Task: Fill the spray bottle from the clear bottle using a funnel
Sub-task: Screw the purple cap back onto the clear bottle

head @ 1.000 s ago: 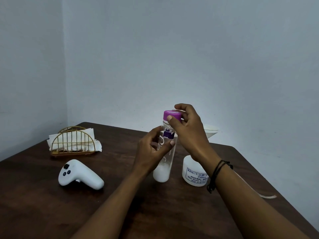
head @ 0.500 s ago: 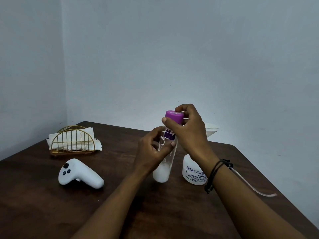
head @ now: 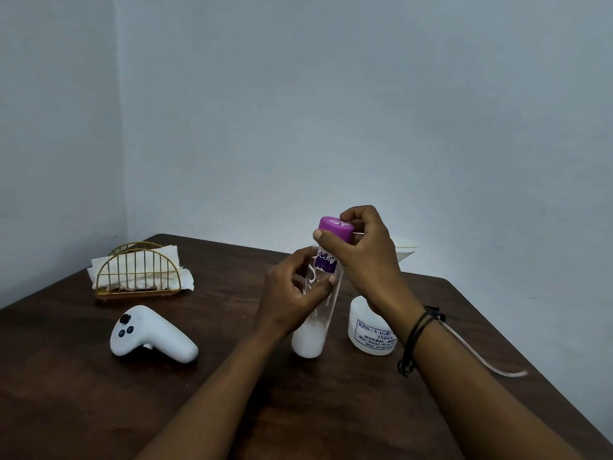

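Item one: clear bottle (head: 315, 313), tall and narrow, standing on the dark wooden table (head: 83, 393) near its middle and leaning slightly to the right at the top; white contents fill the lower part, a purple label sits near the neck. Item two: purple cap (head: 335, 229), seated at the top of the clear bottle, tilted. Left hand (head: 292, 293): grip closed around the bottle's mid-body, thumb across the front, fingers curled behind. Right hand (head: 365, 257): grip closed on the purple cap, thumb at the cap's near left edge, fingers curled over its far side; dark cords (head: 416, 340) circle the wrist. Item three: white round container (head: 370, 330) with blue printed label, standing on the table just right of the clear bottle, partly hidden behind the right wrist. Item four: white funnel (head: 405, 251), only its wide rim visible behind the right hand, above that container. Item five: a thin pale tube (head: 481, 358), trailing across the table's right side toward its edge. Item six: white handheld controller (head: 151, 335), lying on the table left of the arms. Item seven: gold wire napkin holder (head: 137, 275) with white napkins, at the far left of the table.
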`<state>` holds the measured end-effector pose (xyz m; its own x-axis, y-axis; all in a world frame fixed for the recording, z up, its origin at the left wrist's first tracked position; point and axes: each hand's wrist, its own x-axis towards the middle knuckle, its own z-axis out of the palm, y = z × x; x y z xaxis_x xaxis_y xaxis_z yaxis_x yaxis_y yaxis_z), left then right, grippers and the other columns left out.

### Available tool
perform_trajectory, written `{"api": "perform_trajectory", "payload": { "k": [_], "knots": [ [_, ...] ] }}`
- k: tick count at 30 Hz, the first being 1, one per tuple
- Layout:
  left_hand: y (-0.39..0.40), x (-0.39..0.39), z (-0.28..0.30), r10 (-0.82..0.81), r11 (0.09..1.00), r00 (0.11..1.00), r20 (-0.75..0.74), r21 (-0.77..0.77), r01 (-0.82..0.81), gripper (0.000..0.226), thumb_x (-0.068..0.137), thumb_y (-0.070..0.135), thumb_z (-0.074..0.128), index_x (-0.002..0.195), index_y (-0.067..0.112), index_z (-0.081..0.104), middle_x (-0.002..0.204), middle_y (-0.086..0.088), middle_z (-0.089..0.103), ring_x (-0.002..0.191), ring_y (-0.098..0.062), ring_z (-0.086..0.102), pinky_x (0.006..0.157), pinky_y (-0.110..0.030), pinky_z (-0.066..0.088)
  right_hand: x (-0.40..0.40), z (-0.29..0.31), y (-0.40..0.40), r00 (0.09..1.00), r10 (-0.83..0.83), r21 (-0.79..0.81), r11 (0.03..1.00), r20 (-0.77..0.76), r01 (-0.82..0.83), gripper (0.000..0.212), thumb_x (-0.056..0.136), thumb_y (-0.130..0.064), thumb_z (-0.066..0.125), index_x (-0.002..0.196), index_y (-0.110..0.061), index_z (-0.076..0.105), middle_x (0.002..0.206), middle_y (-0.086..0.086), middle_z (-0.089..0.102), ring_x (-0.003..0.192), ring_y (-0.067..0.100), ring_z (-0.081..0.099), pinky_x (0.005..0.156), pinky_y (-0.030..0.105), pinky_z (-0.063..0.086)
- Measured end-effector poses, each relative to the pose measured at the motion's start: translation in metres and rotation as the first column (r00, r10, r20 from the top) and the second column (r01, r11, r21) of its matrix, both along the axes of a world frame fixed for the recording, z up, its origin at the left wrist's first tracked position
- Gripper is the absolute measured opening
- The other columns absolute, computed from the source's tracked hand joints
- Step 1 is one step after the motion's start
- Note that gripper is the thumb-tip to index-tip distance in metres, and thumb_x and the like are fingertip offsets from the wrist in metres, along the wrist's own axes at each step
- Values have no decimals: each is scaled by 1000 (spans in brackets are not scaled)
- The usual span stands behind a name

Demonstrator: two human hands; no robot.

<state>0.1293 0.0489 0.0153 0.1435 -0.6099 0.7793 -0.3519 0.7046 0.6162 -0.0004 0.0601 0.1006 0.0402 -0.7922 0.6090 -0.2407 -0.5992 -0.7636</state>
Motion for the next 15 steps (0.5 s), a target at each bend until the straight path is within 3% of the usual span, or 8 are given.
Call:
{"api": "perform_trajectory", "payload": {
  "k": [5,8,10,13,15],
  "knots": [
    [1,-2,1,35,999,999,13,-27,-35,55,81,54,67,119,15,67,98,6,74,84,-14,71,66,-40,59,2,-4,1,991,-91,-89,993,-103,82,42,78,-35,79,106,-27,50,107,-6,59,92,7,61,72,23,55],
    [2,-1,1,61,997,998,21,-42,-60,61,79,55,67,121,11,67,100,2,74,82,-13,71,64,-39,58,2,-3,1,992,-81,-92,993,-100,71,33,84,-29,74,107,-26,50,101,-8,62,82,-1,62,60,11,49],
    [3,-1,1,61,998,998,12,-35,-60,62,79,56,67,121,10,66,99,0,74,82,-14,71,64,-40,58,2,-1,1,991,-78,-93,993,-107,68,34,82,-28,75,106,-26,50,101,-8,60,82,0,61,58,10,49],
    [4,-2,2,56,998,998,15,-39,-55,59,79,56,67,119,12,66,95,1,73,79,-18,70,62,-41,56,3,0,1,986,-91,-82,993,-137,80,46,76,-36,81,108,-29,49,109,-4,55,93,9,59,69,21,54],
    [5,-4,3,48,998,998,32,-41,-47,57,80,55,67,118,14,66,92,2,72,77,-19,69,61,-42,55,3,0,2,982,-111,-71,992,-150,101,53,72,-44,83,110,-31,48,110,-5,50,94,8,57,64,16,49]
  ]
}}
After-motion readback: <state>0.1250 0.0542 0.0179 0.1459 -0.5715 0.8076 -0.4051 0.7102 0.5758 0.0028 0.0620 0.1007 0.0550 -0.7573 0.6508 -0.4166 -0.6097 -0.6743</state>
